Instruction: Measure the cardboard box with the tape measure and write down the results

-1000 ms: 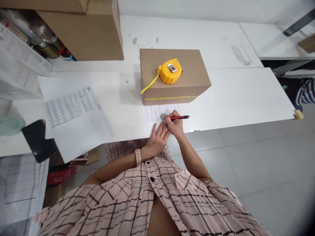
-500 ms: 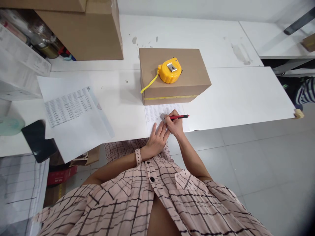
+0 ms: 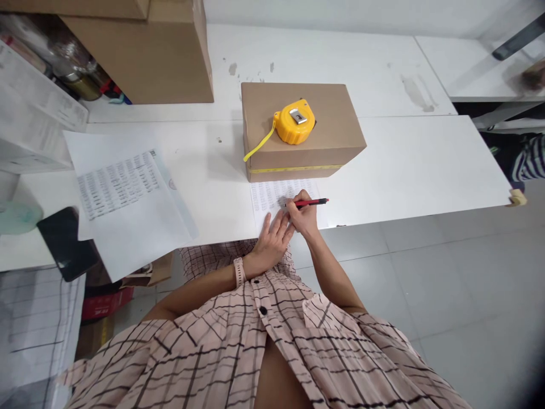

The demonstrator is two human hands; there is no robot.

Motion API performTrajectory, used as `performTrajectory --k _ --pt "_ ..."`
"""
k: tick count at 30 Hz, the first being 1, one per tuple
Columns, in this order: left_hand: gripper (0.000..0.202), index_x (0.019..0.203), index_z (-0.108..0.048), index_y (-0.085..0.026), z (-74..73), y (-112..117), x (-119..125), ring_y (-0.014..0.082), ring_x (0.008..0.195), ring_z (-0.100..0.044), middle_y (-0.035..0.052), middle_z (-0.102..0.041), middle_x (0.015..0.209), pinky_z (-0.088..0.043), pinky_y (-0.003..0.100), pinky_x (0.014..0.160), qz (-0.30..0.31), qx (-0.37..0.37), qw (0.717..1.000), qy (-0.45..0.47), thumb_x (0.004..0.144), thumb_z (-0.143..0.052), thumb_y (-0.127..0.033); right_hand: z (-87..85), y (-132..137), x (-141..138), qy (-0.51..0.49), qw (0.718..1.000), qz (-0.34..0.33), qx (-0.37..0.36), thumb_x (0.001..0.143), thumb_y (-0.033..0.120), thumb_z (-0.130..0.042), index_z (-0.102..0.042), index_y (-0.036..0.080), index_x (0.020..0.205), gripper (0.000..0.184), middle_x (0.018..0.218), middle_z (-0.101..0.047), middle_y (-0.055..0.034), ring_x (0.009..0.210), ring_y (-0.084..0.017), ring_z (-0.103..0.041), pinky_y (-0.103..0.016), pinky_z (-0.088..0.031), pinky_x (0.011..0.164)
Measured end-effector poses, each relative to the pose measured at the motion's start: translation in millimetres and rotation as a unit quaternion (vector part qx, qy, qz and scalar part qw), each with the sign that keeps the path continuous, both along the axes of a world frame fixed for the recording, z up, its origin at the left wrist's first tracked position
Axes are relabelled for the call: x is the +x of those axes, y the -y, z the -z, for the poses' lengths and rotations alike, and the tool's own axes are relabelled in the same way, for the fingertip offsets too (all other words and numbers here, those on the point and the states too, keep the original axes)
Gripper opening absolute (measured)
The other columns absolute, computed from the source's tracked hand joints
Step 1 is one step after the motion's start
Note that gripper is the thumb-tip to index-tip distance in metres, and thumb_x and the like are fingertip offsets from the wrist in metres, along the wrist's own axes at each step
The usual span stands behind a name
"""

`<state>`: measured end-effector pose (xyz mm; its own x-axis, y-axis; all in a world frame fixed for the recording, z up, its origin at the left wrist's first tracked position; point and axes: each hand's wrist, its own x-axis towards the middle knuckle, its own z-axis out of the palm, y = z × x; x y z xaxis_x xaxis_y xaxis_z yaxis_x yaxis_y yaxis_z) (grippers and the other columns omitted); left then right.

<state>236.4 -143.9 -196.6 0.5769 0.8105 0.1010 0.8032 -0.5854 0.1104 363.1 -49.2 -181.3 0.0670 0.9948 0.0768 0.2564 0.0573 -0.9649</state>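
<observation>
My right hand (image 3: 303, 216) is closed around a red pen (image 3: 313, 202), with the tip on a printed sheet (image 3: 269, 199) at the near edge of the white table (image 3: 404, 165). My left hand (image 3: 271, 240) lies flat and open on the same sheet, fingers touching the right hand. Just beyond the sheet stands a closed cardboard box (image 3: 327, 125). A yellow tape measure (image 3: 294, 121) rests on the box, and its yellow tape runs along the front face.
Printed papers (image 3: 123, 199) overhang the table edge at the left beside a black phone (image 3: 66, 243). Larger cardboard boxes (image 3: 153, 51) are stacked at the back left. A roll of tape (image 3: 516, 197) sits at the table's right corner. Grey floor tiles lie to the right.
</observation>
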Motion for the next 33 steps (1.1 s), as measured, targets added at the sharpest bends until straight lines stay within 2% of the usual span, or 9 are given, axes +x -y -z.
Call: performTrajectory --k 9,18,21,24,27,30,33 --pt "0.065 0.158 -0.034 -0.001 -0.1 -0.4 -0.2 0.0442 0.153 -0.028 0.0296 -0.032 0.163 -0.025 0.071 0.122 0.004 0.013 1.0 -0.005 0.101 -0.049 -0.029 -2.7 0.0 -1.3 0.016 1.0 0.001 -0.007 0.081 0.03 -0.064 -0.039 0.025 0.066 0.03 0.059 -0.041 0.0067 0.059 -0.012 -0.041 -0.029 -0.037 0.06" --pt "0.069 0.16 -0.03 -0.001 1.6 0.1 -0.2 0.0439 0.155 -0.024 0.0298 -0.028 0.164 -0.021 0.071 0.124 0.004 -0.002 1.0 0.008 0.1 -0.051 -0.028 0.1 -0.5 -1.0 0.002 1.0 -0.002 0.011 0.082 0.027 -0.064 -0.039 0.025 0.066 0.03 0.059 -0.04 0.007 0.057 -0.012 -0.04 -0.029 -0.036 0.059" --pt "0.068 0.159 -0.031 -0.002 -0.6 -0.7 -0.9 0.0436 0.155 -0.022 0.0291 -0.026 0.165 -0.02 0.07 0.124 0.004 -0.002 1.0 0.007 0.099 -0.051 -0.027 1.7 0.4 0.2 0.001 0.998 0.044 0.043 0.085 0.03 -0.064 -0.039 0.025 0.068 0.03 0.062 -0.04 0.0067 0.06 -0.012 -0.041 -0.029 -0.037 0.061" --pt "0.069 0.16 -0.03 -0.003 -2.3 -0.3 -4.8 0.0432 0.156 -0.021 0.0276 -0.023 0.166 -0.02 0.069 0.125 0.005 -0.004 1.0 0.007 0.098 -0.052 -0.024 2.7 1.2 10.8 0.012 0.991 0.109 0.079 0.093 0.04 -0.059 -0.046 0.025 0.08 0.024 0.073 -0.049 0.0041 0.067 -0.014 -0.048 -0.03 -0.042 0.066" --pt "0.072 0.16 -0.029 -0.004 -0.9 4.6 -13.1 0.0434 0.157 -0.019 0.0267 -0.023 0.167 -0.018 0.068 0.125 0.01 -0.008 1.0 0.01 0.097 -0.056 -0.025 5.5 -1.0 36.2 0.096 0.981 0.131 0.104 0.099 0.044 -0.051 -0.055 0.024 0.1 0.02 0.094 -0.061 -0.0024 0.08 -0.017 -0.057 -0.033 -0.046 0.073" --pt "0.074 0.159 -0.033 -0.006 -1.4 10.5 -24.4 0.0426 0.157 -0.019 0.0259 -0.025 0.167 -0.018 0.068 0.125 0.017 -0.024 0.999 0.037 0.095 -0.061 -0.032 12.1 -5.2 70.0 0.244 0.95 0.148 0.126 0.099 0.034 -0.044 -0.06 0.024 0.11 0.022 0.109 -0.062 -0.0092 0.099 -0.023 -0.058 -0.039 -0.047 0.084" --pt "0.056 0.147 -0.05 -0.011 -16.6 5.0 -36.3 0.0365 0.152 -0.036 0.022 -0.043 0.16 -0.033 0.061 0.122 0.015 -0.02 0.991 0.128 0.099 -0.057 -0.039 20.3 -8.8 95.5 0.395 0.901 0.144 0.105 0.087 0.022 -0.049 -0.062 0.022 0.121 0.036 0.114 -0.058 -0.0139 0.108 -0.03 -0.053 -0.044 -0.044 0.089"
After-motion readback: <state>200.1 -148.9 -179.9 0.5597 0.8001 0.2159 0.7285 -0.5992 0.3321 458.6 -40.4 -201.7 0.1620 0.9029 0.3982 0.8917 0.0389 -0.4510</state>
